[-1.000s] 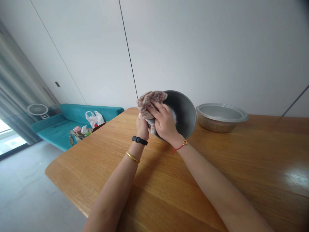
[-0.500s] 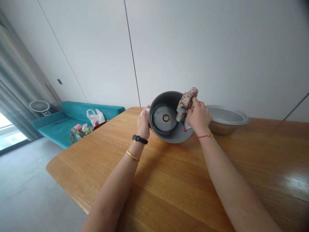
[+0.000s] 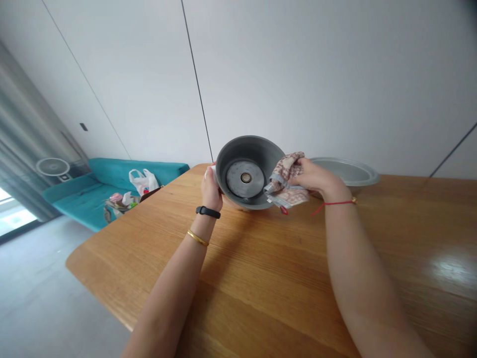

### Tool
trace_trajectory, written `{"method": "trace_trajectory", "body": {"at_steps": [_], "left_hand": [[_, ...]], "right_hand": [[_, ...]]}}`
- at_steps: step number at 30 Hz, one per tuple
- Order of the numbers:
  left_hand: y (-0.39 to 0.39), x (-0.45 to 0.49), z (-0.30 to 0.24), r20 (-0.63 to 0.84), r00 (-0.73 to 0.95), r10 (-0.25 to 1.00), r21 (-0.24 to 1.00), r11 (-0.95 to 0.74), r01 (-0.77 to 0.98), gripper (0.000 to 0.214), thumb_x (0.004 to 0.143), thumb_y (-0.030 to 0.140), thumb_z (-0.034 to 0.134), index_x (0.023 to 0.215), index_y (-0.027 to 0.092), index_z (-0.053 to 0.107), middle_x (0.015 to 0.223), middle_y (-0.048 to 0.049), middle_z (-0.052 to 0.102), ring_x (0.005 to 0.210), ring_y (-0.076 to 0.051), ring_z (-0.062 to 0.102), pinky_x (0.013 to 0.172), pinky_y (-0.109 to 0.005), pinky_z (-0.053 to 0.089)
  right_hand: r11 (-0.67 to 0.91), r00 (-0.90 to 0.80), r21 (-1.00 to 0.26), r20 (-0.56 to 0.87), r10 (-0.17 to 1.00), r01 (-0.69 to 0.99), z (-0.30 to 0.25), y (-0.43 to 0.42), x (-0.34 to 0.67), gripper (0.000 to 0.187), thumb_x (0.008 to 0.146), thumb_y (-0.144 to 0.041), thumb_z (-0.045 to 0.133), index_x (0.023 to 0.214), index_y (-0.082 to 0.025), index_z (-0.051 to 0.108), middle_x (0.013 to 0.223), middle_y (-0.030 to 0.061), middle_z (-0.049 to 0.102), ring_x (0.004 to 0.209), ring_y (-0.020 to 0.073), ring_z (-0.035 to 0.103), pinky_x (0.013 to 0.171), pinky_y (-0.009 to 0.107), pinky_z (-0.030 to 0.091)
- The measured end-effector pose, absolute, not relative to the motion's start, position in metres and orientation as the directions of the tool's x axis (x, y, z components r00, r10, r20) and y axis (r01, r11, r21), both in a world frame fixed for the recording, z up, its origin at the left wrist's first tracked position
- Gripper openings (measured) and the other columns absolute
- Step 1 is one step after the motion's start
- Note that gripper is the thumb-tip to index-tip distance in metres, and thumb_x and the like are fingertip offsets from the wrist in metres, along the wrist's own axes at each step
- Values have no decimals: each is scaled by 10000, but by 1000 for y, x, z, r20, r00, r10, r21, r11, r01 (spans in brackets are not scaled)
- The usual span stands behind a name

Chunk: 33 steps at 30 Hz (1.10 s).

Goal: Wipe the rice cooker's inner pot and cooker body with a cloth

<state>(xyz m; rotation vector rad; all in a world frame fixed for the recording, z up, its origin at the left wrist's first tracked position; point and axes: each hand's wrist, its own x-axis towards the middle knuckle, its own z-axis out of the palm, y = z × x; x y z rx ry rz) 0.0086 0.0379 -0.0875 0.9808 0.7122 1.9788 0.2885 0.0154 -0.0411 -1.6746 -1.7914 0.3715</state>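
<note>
A grey round cooker body [image 3: 249,169] is tipped on its side on the wooden table [image 3: 261,268], its open mouth facing me with a metal heating plate inside. My left hand [image 3: 210,188] grips its left rim and outer wall. My right hand [image 3: 316,178] is closed on a crumpled brown-and-white patterned cloth [image 3: 286,182], held against the cooker's right rim.
A wide metal basin [image 3: 346,171] stands on the table behind my right hand. A teal sofa [image 3: 108,186] with a white plastic bag [image 3: 143,182] and clutter sits at the left beyond the table's rounded corner. A round fan [image 3: 52,167] stands by the curtain. White wall behind.
The cooker turned from back-facing to mouth-facing me. My right hand carried the cloth from the left rim over to the right rim and lowered it there.
</note>
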Motion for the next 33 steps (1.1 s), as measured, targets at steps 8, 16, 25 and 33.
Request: {"method": "trace_trajectory", "body": {"at_steps": [8,16,25,33], "left_hand": [[41,9,-88,419,-386,822,744,-554,-374,345,984,453,535,1107,191,723,1112,-57,751,1092,-207,669,957,-302,515],[28,28,-86,424,-435,794,752,-577,-320,373,981,485,555,1130,192,731,1153,-68,744,1162,-234,655,1000,-331,507],[28,34,-84,375,-492,785,725,-580,-372,380,953,502,582,1076,172,724,1029,-64,751,1057,-230,690,928,-328,535],[31,31,-87,380,-453,807,725,-564,-396,397,958,515,585,1097,167,719,1000,-63,747,1030,-224,700,932,-332,542]], "right_hand": [[339,8,-440,620,785,831,-24,8,288,585,872,-96,527,1445,-205,572,1412,116,626,1229,284,591,1014,412,458],[247,-295,162,477,828,955,-65,11,220,308,912,-171,525,1056,-224,793,1142,141,741,1279,378,498,1077,651,303],[392,-376,-211,112,920,896,-75,9,177,573,1024,-555,322,900,-227,775,1094,131,774,999,317,719,810,417,513],[567,-455,-652,359,815,502,-89,-2,156,478,877,-603,663,1125,-195,638,1064,69,749,914,233,684,772,304,504]]}}
